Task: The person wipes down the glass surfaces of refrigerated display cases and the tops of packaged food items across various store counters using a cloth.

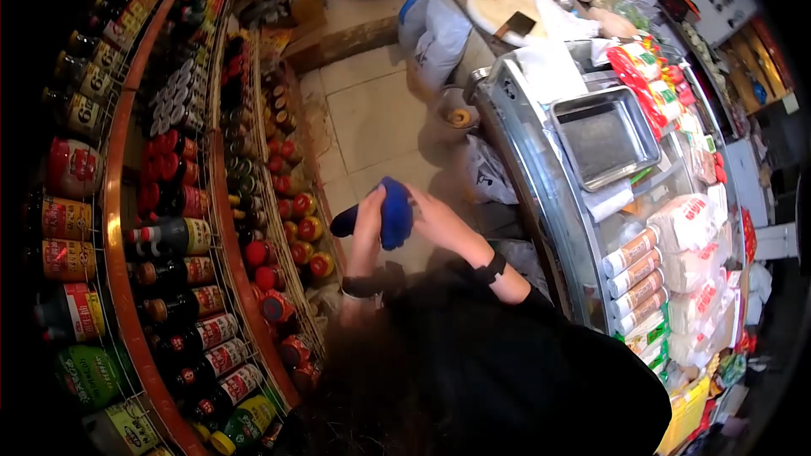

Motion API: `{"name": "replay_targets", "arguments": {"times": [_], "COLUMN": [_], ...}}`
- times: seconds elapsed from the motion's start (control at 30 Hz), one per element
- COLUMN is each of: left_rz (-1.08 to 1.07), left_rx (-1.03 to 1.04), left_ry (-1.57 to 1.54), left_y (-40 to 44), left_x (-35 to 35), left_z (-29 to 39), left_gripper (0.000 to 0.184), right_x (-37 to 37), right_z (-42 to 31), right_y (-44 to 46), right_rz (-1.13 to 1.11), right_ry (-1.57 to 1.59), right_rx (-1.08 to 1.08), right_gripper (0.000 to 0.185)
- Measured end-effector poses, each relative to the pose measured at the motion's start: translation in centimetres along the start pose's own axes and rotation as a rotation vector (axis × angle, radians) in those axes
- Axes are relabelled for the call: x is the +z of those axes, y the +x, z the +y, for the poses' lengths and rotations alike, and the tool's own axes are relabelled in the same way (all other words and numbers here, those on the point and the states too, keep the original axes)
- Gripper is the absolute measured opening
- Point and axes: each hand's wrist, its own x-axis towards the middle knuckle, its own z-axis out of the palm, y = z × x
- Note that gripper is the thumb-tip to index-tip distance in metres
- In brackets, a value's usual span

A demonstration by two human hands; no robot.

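In front of my body, above the tiled floor, I hold a bunched blue cloth (pixel 395 213). My left hand (pixel 366 228) is closed on it from the left side. A dark rounded piece (pixel 344 222) sticks out left of that hand; whether it belongs to the cloth or is a separate object I cannot tell. My right hand (pixel 437 221) comes in from the right, its fingers bent against the cloth's right edge, the fingertips partly hidden. Dark bands circle both wrists.
Shelves (pixel 127 160) of sauce bottles and jars run along the left. On the right stands a glass-topped counter (pixel 541 194) bearing a metal tray (pixel 604 137), packaged rolls (pixel 634 274) and bags. Plastic bags (pixel 439 38) and a bin (pixel 456 114) stand on the floor beside it.
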Motion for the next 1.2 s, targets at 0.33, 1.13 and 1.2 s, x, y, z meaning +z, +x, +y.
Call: {"name": "replay_targets", "arguments": {"times": [0.33, 1.13, 1.2], "left_rz": [-0.194, -0.075, -0.065], "left_rx": [-0.122, 0.238, 0.368], "left_ry": [0.443, 0.717, 0.81], "left_y": [12.5, 50.2, 53.8], "left_x": [-1.0, -2.3, -3.4], "left_z": [5.8, 28.5, 32.0], "left_gripper": [0.041, 0.025, 0.026], "right_x": [-5.0, -14.9, -15.7], "right_z": [5.1, 15.1, 14.6], "right_y": [12.6, 58.5, 62.5], "right_rz": [0.061, -0.043, -0.2], "right_ry": [0.26, 0.416, 0.418], "right_rx": [-0.131, 0.172, 0.225], "right_gripper": [0.029, 0.028, 0.034]}}
